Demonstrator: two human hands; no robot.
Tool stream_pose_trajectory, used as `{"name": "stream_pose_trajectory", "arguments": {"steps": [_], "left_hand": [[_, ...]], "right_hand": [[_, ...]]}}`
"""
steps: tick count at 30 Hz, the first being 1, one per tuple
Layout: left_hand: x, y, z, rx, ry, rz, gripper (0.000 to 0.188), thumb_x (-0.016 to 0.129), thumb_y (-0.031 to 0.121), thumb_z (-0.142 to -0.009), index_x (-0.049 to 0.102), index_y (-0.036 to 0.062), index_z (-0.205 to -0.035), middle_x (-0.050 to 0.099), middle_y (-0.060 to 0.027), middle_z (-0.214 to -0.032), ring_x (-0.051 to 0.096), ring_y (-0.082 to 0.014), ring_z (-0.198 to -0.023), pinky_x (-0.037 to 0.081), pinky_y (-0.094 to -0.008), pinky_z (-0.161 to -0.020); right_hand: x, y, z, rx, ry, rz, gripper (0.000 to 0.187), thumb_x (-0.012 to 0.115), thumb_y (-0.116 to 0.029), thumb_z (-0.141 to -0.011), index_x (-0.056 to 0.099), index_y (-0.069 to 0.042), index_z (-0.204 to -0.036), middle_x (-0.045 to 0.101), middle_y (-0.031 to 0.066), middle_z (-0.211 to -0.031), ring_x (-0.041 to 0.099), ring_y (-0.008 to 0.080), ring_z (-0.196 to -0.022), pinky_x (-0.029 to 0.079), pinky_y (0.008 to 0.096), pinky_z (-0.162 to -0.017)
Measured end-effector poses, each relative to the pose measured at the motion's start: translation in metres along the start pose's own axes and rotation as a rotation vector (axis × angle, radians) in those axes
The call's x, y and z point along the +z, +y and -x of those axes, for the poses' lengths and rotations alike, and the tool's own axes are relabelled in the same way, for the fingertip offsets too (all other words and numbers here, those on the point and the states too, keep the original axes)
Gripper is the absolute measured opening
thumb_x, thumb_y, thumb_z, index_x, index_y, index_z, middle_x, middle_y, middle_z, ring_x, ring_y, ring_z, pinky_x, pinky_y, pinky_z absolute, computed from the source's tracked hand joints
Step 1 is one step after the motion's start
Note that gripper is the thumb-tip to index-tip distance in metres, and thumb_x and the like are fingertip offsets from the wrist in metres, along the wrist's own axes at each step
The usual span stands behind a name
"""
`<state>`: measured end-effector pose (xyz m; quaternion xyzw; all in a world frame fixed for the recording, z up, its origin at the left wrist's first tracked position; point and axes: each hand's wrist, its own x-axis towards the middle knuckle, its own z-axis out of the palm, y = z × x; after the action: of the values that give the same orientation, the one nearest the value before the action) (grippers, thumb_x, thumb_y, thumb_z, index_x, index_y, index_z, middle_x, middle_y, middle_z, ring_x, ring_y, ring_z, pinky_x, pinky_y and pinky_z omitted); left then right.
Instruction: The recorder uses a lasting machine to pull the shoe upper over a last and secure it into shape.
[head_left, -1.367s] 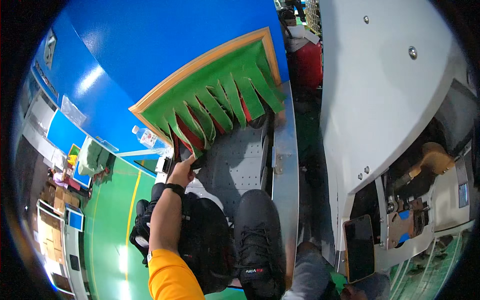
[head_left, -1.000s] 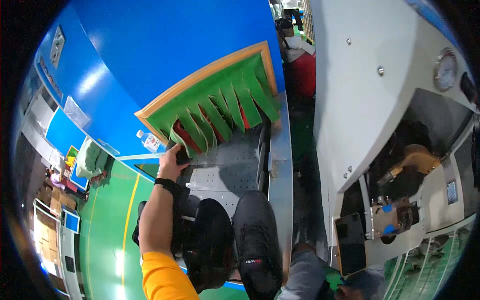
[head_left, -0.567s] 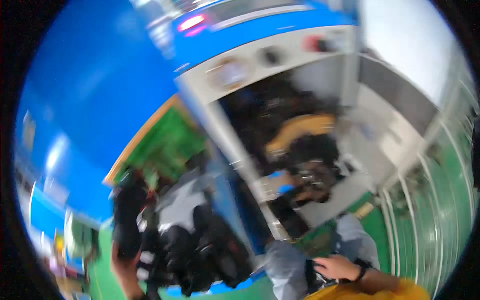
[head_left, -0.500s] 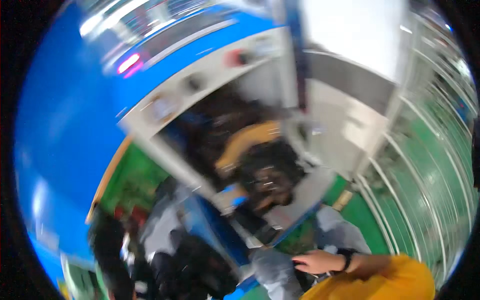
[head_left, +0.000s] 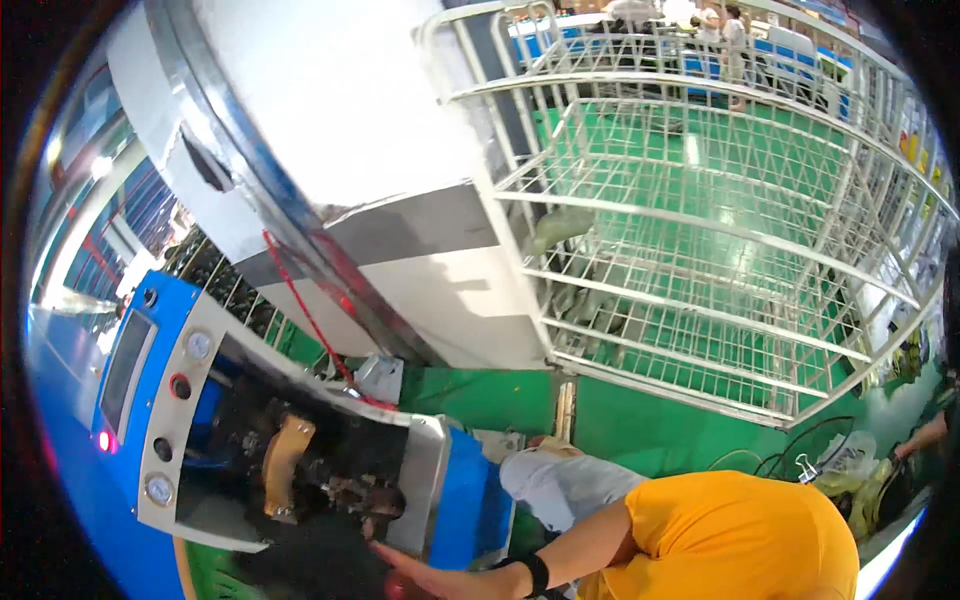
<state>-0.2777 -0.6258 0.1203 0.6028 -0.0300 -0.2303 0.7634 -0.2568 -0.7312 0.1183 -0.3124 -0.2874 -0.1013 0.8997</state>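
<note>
My right hand [head_left: 450, 580], with a black band on its wrist, reaches in from the yellow sleeve at the lower edge. Its fingers are stretched toward a dark, shapeless thing [head_left: 310, 560] at the front of a blue machine [head_left: 470, 500]; whether they touch it I cannot tell. Inside the machine's dark opening stands a curved tan part [head_left: 285, 465], with dark metal parts [head_left: 365, 498] beside it. The machine's panel carries round gauges [head_left: 198, 346] and knobs. My left hand does not show.
A tall white wire cart [head_left: 690, 220] stands on the green floor [head_left: 460, 395] at the right. Behind the machine rises a white and grey cabinet [head_left: 430, 270], with a red cord [head_left: 300, 300] in front of it. Another person's hand [head_left: 925, 435] shows at the right edge, near plastic bags [head_left: 850, 460].
The view has swung to the right, so the machine now lies lower left and the wire cart fills the right. My right hand has moved from my lap toward the machine's front.
</note>
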Motion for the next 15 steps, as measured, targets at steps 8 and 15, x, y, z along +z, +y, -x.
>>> {"name": "stream_pose_trajectory", "arguments": {"steps": [8, 15], "left_hand": [[0.016, -0.033, 0.008, -0.076, 0.022, 0.07, 0.077, 0.062, 0.044, -0.097, 0.023, 0.02, -0.159, 0.02, -0.0126, -0.164, 0.022, -0.0357, -0.15, 0.02, -0.0486, -0.122], [0.017, -0.053, 0.013, -0.147, 0.286, 0.174, 0.071, 0.056, 0.048, -0.102, 0.027, 0.0195, -0.161, 0.03, -0.0128, -0.165, 0.032, -0.0339, -0.148, 0.028, -0.0539, -0.119]], "right_hand": [[-0.085, -0.105, 0.039, 0.584, 0.494, -0.394, 0.076, 0.08, -0.029, -0.087, 0.043, -0.008, -0.15, 0.069, 0.0074, -0.129, 0.072, 0.0206, -0.102, 0.058, 0.0354, -0.091], [-0.13, -0.133, 0.103, 0.946, 0.295, -0.125, 0.068, 0.078, -0.027, -0.086, 0.05, -0.004, -0.144, 0.066, 0.0076, -0.128, 0.066, 0.017, -0.108, 0.056, 0.0334, -0.09]]}}
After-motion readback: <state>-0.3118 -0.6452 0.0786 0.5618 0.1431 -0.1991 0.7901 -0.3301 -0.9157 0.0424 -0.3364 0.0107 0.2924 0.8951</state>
